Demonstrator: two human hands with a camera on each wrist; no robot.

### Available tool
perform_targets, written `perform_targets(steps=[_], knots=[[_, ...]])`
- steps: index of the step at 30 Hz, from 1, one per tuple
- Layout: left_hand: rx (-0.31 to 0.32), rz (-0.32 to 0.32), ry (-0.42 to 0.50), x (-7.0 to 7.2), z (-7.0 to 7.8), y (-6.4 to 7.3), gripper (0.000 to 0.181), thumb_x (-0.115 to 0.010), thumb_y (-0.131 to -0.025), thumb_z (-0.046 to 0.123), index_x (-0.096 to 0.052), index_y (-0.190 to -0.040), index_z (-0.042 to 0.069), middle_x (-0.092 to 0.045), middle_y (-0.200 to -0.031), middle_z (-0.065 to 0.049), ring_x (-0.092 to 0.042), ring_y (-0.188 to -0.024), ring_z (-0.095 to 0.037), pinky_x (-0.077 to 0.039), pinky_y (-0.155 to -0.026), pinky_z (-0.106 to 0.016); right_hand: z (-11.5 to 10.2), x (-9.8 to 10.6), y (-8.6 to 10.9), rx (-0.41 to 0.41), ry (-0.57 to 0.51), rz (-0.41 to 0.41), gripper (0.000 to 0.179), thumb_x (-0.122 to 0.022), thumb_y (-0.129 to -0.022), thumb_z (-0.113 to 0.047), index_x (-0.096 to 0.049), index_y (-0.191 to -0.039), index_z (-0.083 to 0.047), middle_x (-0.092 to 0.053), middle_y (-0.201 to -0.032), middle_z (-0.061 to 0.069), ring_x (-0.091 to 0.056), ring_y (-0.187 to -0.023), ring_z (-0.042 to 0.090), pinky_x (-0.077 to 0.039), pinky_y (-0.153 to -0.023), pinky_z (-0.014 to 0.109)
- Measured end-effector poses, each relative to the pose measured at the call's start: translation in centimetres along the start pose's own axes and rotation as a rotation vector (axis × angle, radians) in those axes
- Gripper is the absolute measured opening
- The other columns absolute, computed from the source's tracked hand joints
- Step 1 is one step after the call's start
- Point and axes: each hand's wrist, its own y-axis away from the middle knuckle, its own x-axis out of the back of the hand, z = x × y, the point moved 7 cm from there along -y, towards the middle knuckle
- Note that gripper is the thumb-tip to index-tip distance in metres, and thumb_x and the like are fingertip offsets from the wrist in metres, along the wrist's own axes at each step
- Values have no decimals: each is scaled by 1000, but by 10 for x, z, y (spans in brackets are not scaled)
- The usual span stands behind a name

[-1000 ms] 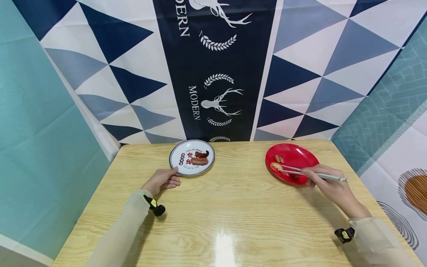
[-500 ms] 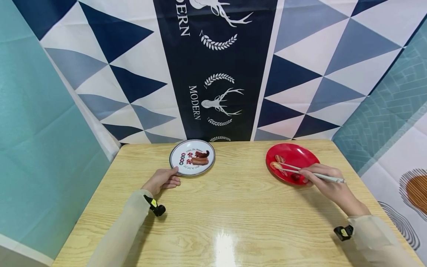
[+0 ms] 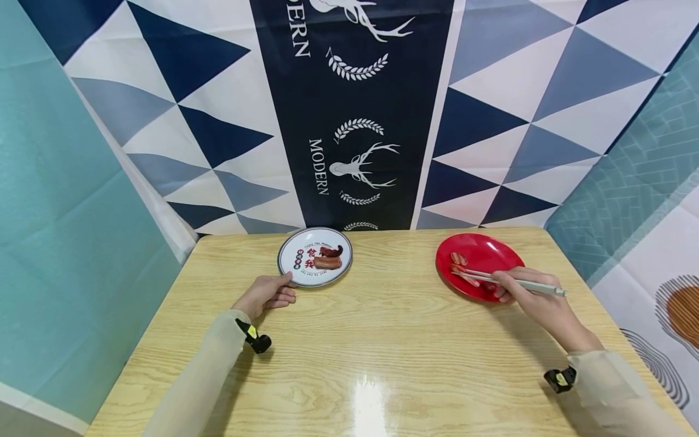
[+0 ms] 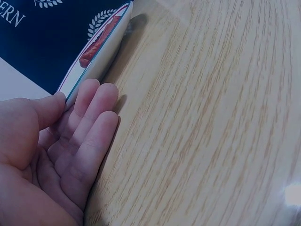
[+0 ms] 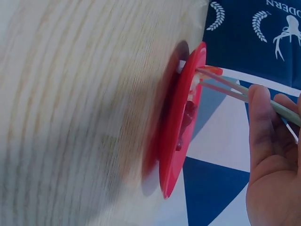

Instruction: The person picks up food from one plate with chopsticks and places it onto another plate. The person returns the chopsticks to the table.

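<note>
My left hand (image 3: 266,295) holds the near-left rim of a white plate (image 3: 292,270), thumb on the rim and fingers below it. A sausage piece (image 3: 327,263) and a dark brown curled piece of food (image 3: 331,251) lie on that plate. On the right, my right hand (image 3: 537,299) grips pale green chopsticks (image 3: 537,286), their tips over the left part of a red plate (image 3: 491,249). An orange-red piece of food (image 5: 212,70) is at the tips. Beside it are a reddish-and-pale piece (image 3: 459,258) and dark red food (image 5: 189,113), partly behind the chopsticks.
Both plates stand near the back edge of a wood-grain table (image 3: 377,328), far apart. Behind them hangs a patterned cloth (image 3: 360,182) with deer heads and triangles. A teal panel (image 3: 71,212) borders the left side. Each wrist wears a small black camera (image 3: 261,343).
The orange-red piece at the chopstick tips has turned and shifted slightly right, and the chopsticks have drawn closer together. My left hand and the white plate have stayed put.
</note>
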Motion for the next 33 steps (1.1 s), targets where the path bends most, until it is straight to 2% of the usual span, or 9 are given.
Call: perform_targets(steps=[5, 10, 15, 22, 26, 30, 33], knots=[[1, 7, -5, 1, 0, -1, 50, -60, -105, 44, -68, -122, -2, -75, -79, 1, -72, -68, -7, -63, -69, -22, 5, 2, 4, -35, -25, 12, 13, -64, -100, 1, -77, -97, -1, -73, -73, 5, -66, -62, 4, -56, -65, 7], [1, 14, -14, 1, -1, -1, 49, -59, -105, 43, -69, -121, -2, -75, -79, 1, -72, -68, -6, -63, -68, -22, 4, 3, 7, -28, -2, 35, 14, -64, -99, 2, -77, -97, -2, -73, -72, 5, -66, -62, 4, -54, -69, 4], [-2, 9, -9, 0, 0, 0, 49, -60, -105, 43, -68, -121, -2, -75, -78, 1, -72, -68, -7, -63, -68, -22, -3, 7, 6, 10, -16, 77, 15, -63, -98, 6, -77, -94, 1, -72, -71, 7, -66, -60, 4, -55, -64, 6], [-5, 3, -6, 0, 1, -1, 49, -60, -105, 43, -68, -121, -3, -75, -78, 0, -72, -68, -7, -63, -68, -22, -7, 13, 4, -16, -44, 92, 15, -62, -99, 5, -76, -95, 4, -71, -71, 9, -65, -58, 4, -57, -57, 12], [-3, 3, -8, 1, 1, -1, 49, -60, -105, 42, -68, -122, -3, -75, -78, 0, -72, -68, -7, -63, -68, -22, -12, 16, 2, 2, -22, 93, 15, -63, -99, 5, -77, -93, 2, -70, -71, 7, -64, -58, 4, -56, -56, 12], [-2, 4, -11, 1, 1, -1, 49, -59, -105, 42, -68, -122, -3, -75, -78, 1, -72, -68, -7, -63, -68, -22, -18, 20, 2, 26, 39, 105, 20, -64, -99, 2, -75, -84, -8, -66, -66, 0, -57, -56, 2, -47, -51, 10], [-1, 4, -13, 1, 0, -1, 49, -59, -105, 43, -68, -122, -3, -75, -79, 1, -73, -68, -7, -63, -68, -22, -21, 23, 2, 41, 67, 118, 27, -64, -100, 0, -71, -79, -15, -61, -62, -3, -50, -56, 1, -39, -45, 14]])
